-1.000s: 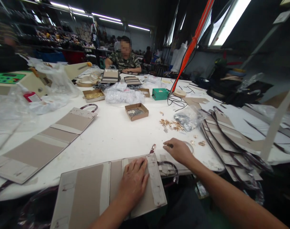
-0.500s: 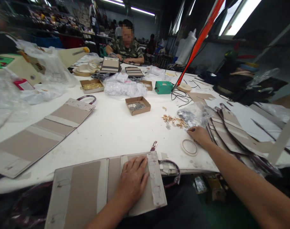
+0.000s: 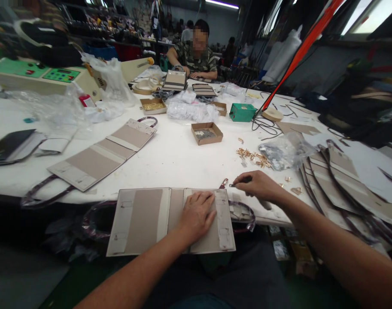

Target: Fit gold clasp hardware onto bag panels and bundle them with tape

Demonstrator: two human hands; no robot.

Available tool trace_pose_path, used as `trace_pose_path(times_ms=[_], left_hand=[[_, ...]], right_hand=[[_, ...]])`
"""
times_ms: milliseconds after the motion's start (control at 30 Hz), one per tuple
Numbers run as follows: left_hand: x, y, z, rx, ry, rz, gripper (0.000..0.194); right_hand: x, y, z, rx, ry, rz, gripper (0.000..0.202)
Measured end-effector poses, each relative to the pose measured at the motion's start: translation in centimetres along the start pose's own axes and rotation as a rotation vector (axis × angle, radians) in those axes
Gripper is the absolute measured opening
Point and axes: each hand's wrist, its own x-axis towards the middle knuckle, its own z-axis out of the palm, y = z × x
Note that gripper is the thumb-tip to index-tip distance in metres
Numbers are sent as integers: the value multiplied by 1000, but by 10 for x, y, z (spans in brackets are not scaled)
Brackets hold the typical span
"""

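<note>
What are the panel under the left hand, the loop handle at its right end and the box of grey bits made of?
Panel: probably board faced with fabric or paper; matte tan, flat and straight-edged.
Loop handle: dark red, perhaps leather-like, seemingly under clear plastic film, given the glossy highlights.
Box: likely cardboard, uncoated, from its matte brown, thin walls.

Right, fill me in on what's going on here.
The person's left hand lies flat on a beige panel at the near edge of the table, while the right hand holds a slim dark item close to a dark red tab by the panel's far corner. Loose gold-coloured pieces lie farther out, and a similar panel lies to the left. A co-worker sits across.
</note>
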Motion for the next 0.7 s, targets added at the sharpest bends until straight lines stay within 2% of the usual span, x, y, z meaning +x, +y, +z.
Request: trace_pose_path(times_ms=[67,133,200,467,567,700], left_hand=[[0,0,0,-15,10,-6,47],[0,0,0,-35,23,-12,45],[0,0,0,-54,35,-20,45],[8,0,4,-119,128,-43,38],[16,0,5,-120,157,-36,28],[25,-1,5,-97,166,-58,16]], right_hand=[[0,-15,28,33,-84,-55,22],[3,-19,49,10,-89,-99,18],[7,-16,60,-35,-71,-114,18],[4,-18,70,-214,23,-96,15],[0,-13,78,-288,120,-120,14],[-9,-10,75,-226,197,-171,13]])
